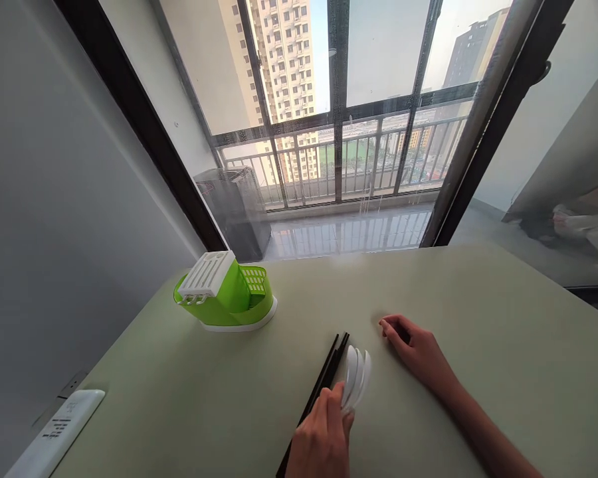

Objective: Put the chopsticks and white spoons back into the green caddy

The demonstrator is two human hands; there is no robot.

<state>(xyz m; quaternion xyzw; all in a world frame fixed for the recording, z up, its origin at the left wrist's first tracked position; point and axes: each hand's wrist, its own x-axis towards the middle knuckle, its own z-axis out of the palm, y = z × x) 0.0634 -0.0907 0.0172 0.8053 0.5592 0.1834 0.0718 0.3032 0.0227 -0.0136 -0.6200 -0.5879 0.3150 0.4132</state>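
Taking the green caddy [226, 297] as the landmark: nearest the camera, well this side of the caddy and to its right, the left hand [323, 441] lies on the table [478, 372] with its fingers curled down over the near ends of the white spoons [356, 376] and touching the black chopsticks [321, 385]. Whether it truly pinches the spoons or merely rests on them I cannot tell, since the back of the hand hides the fingertips. The spoons look to be a few nested together, fanned slightly, lying just beside the chopsticks, whose tips point up toward the caddy. Because the stack is loose and the tabletop smooth, a one-sided grip could let the spoons slide apart or skid away, and lifting them could roll the thin chopsticks off line. A little farther from the camera, right of the caddy and apart from the spoons, the right hand [418, 352] rests flat-ish on the table holding nothing, fingers pressed together and bent slightly; sweeping it left might knock the spoon bowls. Nearer than the caddy, at the table's left edge, lies a white remote [54, 431]. The caddy itself is light plastic with a narrow base, so a careless drop-in could tip it.
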